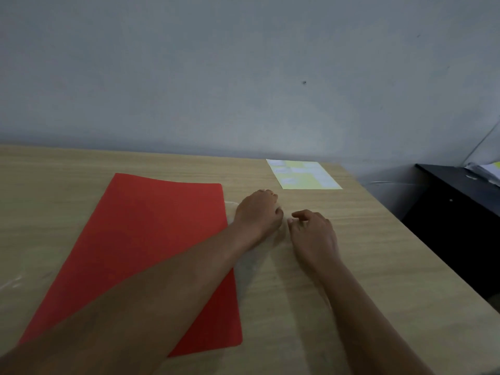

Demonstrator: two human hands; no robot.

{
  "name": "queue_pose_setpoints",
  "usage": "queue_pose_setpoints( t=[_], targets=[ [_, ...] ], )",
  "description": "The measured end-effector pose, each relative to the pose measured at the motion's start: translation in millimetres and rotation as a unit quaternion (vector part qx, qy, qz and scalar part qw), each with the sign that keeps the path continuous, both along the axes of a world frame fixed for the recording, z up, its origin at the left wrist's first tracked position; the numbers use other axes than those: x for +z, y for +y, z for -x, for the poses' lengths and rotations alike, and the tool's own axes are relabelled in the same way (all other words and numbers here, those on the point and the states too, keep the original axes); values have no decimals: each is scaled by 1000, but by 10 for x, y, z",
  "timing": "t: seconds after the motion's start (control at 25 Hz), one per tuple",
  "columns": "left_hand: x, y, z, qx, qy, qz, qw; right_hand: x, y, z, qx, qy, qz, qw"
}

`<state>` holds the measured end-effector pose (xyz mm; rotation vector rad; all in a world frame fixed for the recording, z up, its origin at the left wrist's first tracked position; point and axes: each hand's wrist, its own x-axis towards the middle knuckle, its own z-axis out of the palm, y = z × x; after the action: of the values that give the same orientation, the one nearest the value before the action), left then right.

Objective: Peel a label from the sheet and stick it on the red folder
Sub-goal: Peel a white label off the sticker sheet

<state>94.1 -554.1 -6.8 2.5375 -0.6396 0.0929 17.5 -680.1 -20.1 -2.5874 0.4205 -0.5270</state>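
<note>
The desk (351, 253), of pale wood grain, fills the lower half of the view and is bounded by the wall at its far edge and by a drop on the right, beyond which a dark cabinet (460, 212) is seen.

The red folder (151, 253) lies flat to the left of both hands, its long axis running from the near-left corner away toward the far edge, slightly slanted. Its right edge is crossed by the left forearm.

The label sheet (303, 175), yellow-green with pale labels, lies ahead of the fingers and a little to the right, near the far edge, with its long axis slanting toward the right. Bare desk separates it from both hands.

The left hand (257, 212) rests just right of the folder's far corner, fingers curled in loosely; whether anything is pinched cannot be told. The right hand (313, 234) rests just beside it, fingers (297, 216) bent and slightly apart, with nothing visibly held.

The sheet is judged to be the coming target. Its left end is nearer the left hand, but the right hand has the straighter line forward. Open room is available between hands and sheet, while room behind the sheet is limited by the wall and, to its right, by the desk's corner.
</note>
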Motion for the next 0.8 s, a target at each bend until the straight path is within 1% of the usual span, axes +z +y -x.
queue_pose_setpoints(
  t=[0.24,0.36,0.44,0.6,0.68,0.8],
  targets=[
    [-56,-487,-457,-24,-26,-47,998,15,-349,-283,-18,0,24,1000],
    [-162,-611,-589,-28,-40,-74,996,23,-545,-473,-30,3,19,999],
    [-214,-629,-591,-18,-55,-63,996,26,-683,-579,-49,1,13,999],
    [-260,-495,-574,29,-54,1,998,49,-901,-786,-108,-19,-20,994],
    [-251,-402,-562,46,-51,10,998,55,-941,-862,-135,1,-23,991],
    [-214,-258,-494,65,-50,27,996,29,-858,-883,-153,52,17,987]
  ],
)
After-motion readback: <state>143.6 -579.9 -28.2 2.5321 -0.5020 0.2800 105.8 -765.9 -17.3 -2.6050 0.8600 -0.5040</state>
